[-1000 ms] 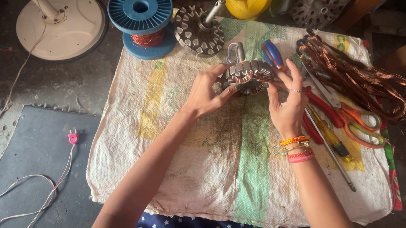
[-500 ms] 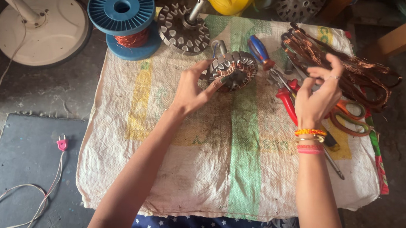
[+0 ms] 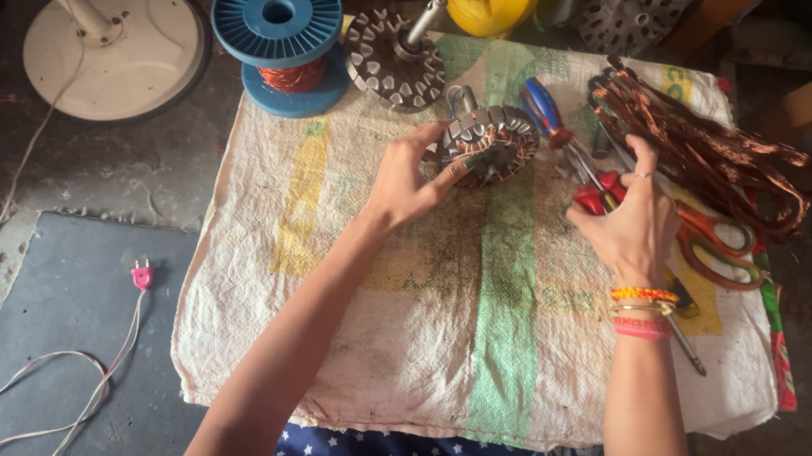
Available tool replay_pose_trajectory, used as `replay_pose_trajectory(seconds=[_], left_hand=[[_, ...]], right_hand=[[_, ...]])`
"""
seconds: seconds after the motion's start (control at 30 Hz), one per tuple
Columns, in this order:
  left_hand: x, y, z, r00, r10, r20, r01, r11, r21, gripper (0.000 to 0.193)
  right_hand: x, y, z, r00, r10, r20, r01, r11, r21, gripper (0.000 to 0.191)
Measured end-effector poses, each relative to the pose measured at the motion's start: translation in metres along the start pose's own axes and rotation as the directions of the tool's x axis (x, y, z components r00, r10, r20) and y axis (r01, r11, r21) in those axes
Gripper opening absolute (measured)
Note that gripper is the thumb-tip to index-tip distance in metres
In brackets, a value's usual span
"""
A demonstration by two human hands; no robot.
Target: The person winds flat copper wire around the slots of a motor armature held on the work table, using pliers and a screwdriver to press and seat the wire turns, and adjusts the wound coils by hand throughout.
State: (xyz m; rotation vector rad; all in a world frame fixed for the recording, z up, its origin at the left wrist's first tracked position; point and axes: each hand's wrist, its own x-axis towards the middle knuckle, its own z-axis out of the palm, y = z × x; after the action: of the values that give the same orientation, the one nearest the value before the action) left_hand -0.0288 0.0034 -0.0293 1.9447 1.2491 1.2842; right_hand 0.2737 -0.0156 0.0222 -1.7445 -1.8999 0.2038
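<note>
From your head camera: your left hand [image 3: 401, 182] holds the round motor part with copper wire [image 3: 488, 143], fingers curled around its edge. It sits near the middle top of the cloth-covered desk [image 3: 412, 359]. At 3 o'clock from it, your right hand [image 3: 632, 227] rests with fingers bent on the red pliers [image 3: 596, 193]; you cannot tell if it grips them. The blue screwdriver [image 3: 545, 112] lies between. At 10 o'clock stands 1 blue wire spool [image 3: 281, 29].
</note>
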Motion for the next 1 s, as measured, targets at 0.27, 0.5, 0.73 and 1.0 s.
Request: replay_pose_trajectory(seconds=[0.27, 0.5, 0.73, 1.0], left_hand=[[0.0, -0.001, 0.0, 1.0, -0.005, -0.013, 0.005, 1.0, 0.01, 0.079], [0.003, -0.002, 0.005, 0.999, -0.036, -0.002, 0.036, 0.999, -0.008, 0.076], [0.003, -0.002, 0.005, 1.0, -0.013, -0.02, 0.014, 0.999, 0.036, 0.071], [0.003, -0.002, 0.005, 0.998, -0.062, -0.007, 0.062, 0.998, 0.024, 0.071]], right_hand=[[-0.006, -0.02, -0.004, 0.901, -0.165, -0.402, 0.225, 0.969, 0.106, 0.076], [0.008, -0.027, -0.024, 0.88, -0.176, -0.441, 0.375, 0.827, 0.419, 0.076], [0.049, -0.018, -0.035, 0.831, -0.229, -0.507, 0.526, 0.621, 0.582, 0.078], [0.06, -0.055, -0.052, 0.94, 0.28, -0.194, 0.188, 0.046, 0.981, 0.054]])
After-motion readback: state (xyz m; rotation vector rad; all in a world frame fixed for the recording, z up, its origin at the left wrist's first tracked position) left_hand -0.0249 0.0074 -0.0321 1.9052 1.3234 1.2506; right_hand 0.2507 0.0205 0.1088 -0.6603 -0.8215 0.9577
